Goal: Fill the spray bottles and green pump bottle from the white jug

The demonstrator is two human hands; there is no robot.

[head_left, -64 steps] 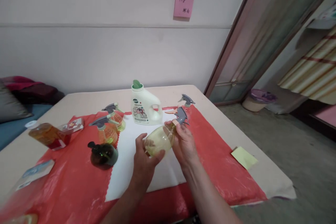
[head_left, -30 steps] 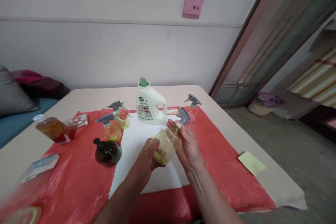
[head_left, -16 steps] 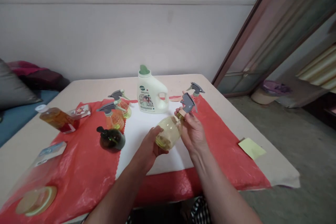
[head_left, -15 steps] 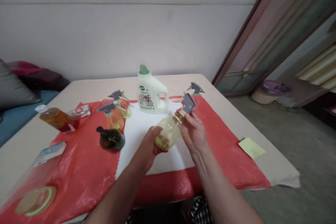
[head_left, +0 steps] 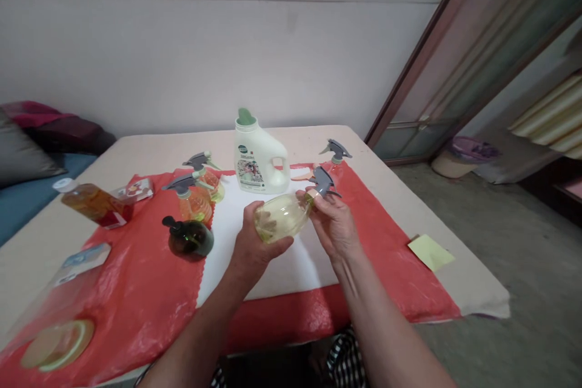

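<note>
A pale yellow clear spray bottle (head_left: pixel 282 216) with a grey trigger head lies tilted between my two hands, its head toward the right. My left hand (head_left: pixel 255 241) is wrapped round the bottle's base end. With the fingers of my right hand (head_left: pixel 334 221) I grip the neck, just under the grey trigger head (head_left: pixel 324 180). Beyond the bottle stands a pale green detergent jug (head_left: pixel 261 157) on a white sheet (head_left: pixel 291 279). Whether the spray bottle holds liquid I cannot tell.
Left of the sheet stand two trigger spray bottles and a dark green pump bottle (head_left: pixel 191 239). Farther left are a bottle of amber liquid (head_left: pixel 93 203) and a round lid (head_left: pixel 59 344). Another spray bottle (head_left: pixel 336 151) stands at the back right. A yellow note (head_left: pixel 431 253) lies near the right edge.
My left hand has turned the spray bottle's base up and to the left, so the bottle lies more level. My right hand stays at the neck. The camera view has shifted slightly.
</note>
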